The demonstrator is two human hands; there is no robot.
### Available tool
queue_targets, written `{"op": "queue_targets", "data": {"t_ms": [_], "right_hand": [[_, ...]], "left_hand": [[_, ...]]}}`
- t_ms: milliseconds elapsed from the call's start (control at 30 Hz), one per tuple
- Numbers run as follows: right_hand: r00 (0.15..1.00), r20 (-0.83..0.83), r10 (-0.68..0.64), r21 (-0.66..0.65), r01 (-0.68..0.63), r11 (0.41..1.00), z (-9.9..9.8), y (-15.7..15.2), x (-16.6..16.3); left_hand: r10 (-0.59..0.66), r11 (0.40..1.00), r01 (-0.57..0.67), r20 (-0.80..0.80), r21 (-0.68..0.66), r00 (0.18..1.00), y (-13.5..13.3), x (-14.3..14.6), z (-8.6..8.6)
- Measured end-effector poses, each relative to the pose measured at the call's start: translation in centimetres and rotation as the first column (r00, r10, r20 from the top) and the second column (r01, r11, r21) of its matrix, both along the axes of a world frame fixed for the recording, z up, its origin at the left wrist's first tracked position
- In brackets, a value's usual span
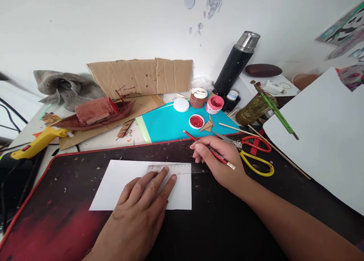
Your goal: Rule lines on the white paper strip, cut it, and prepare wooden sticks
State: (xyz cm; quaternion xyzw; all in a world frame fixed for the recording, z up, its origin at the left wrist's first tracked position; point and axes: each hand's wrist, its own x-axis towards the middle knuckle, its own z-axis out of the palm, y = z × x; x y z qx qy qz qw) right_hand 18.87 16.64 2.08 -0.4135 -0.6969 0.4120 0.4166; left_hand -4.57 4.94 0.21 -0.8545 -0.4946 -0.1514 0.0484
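A white sheet of paper [105, 192] lies on the dark mat in front of me. Across its upper right part runs a clear ruler [184, 169], which sticks out past the paper's right edge. My left hand [139, 208] lies on the paper and ruler, fingers stretched out and pressing the ruler down. In my right hand [222, 158] is a red pencil [216, 154], pinched between thumb and fingers above the mat. The pencil's point faces up and left, the eraser end down and right. Just beyond that hand lie scissors [256, 162] with one red and one yellow handle.
Paint jars [198, 99] and a lid with red paint [196, 121] stand on a blue sheet [162, 120]. Behind them are a black thermos [233, 67] and cardboard [139, 77]. At left are a model boat [96, 115] and a yellow glue gun [40, 142]. Large white paper [315, 139] rises right.
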Motion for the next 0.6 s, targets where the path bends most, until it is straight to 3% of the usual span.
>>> {"op": "queue_targets", "data": {"t_ms": [133, 333, 433, 600], "right_hand": [[0.998, 0.023, 0.061, -0.025, -0.06, 0.998, -0.3, -0.6, -0.6], [0.995, -0.083, 0.064, -0.195, -0.079, 0.978, -1.2, -0.3, -1.0], [0.99, -0.138, 0.035, -0.248, -0.069, 0.966, -1.2, -0.1, -0.9], [0.993, -0.113, 0.042, -0.222, -0.067, 0.973, -1.0, -0.1, -1.0]], "left_hand": [[0.005, 1.0, -0.005, -0.01, -0.007, 1.0, 0.0, 0.0, -0.1], [-0.061, 0.998, 0.06, -0.042, -0.009, 0.997, 0.1, -0.6, -0.3], [-0.029, 1.0, 0.029, -0.04, 0.004, 0.999, 0.0, -0.7, -0.4], [0.056, 0.998, -0.055, -0.047, 0.032, 0.997, -0.7, -0.1, -0.3]]}}
